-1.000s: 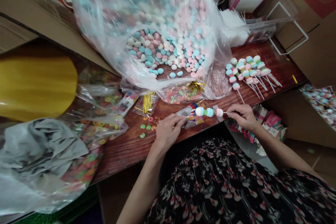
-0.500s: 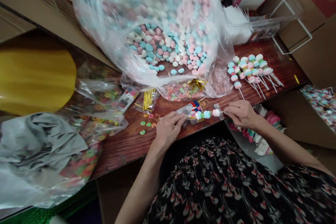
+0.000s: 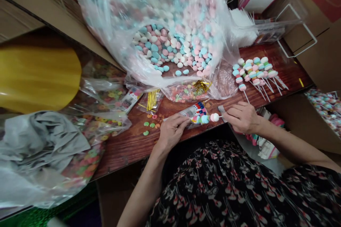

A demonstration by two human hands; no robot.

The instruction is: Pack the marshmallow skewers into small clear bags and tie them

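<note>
A candy skewer (image 3: 204, 119) of white, blue, green and pink pieces lies level between my hands, over the table's front edge. My right hand (image 3: 243, 117) is closed, its fingertips pinching the white stick at the skewer's right end. On the other side, my left hand (image 3: 172, 130) is closed on a small clear wrapper. The left end of the skewer appears to be inside that wrapper, though thin film makes its edges hard to see. Just behind lies a printed clear wrapper (image 3: 199, 109). Several green and orange candy rings (image 3: 152, 125) are left of my left hand.
A big clear bag (image 3: 119, 53) spills pastel candies at the back. Finished-looking skewers (image 3: 255, 69) are piled at right on the wooden table (image 3: 125, 156). Gold twist ties (image 3: 152, 100) lie mid-table. A grey cloth (image 3: 42, 145) rests on bagged rings at left.
My right hand has moved slightly left with the skewer, whose left end sits further into the wrapper at my left hand. The view has shifted a little.
</note>
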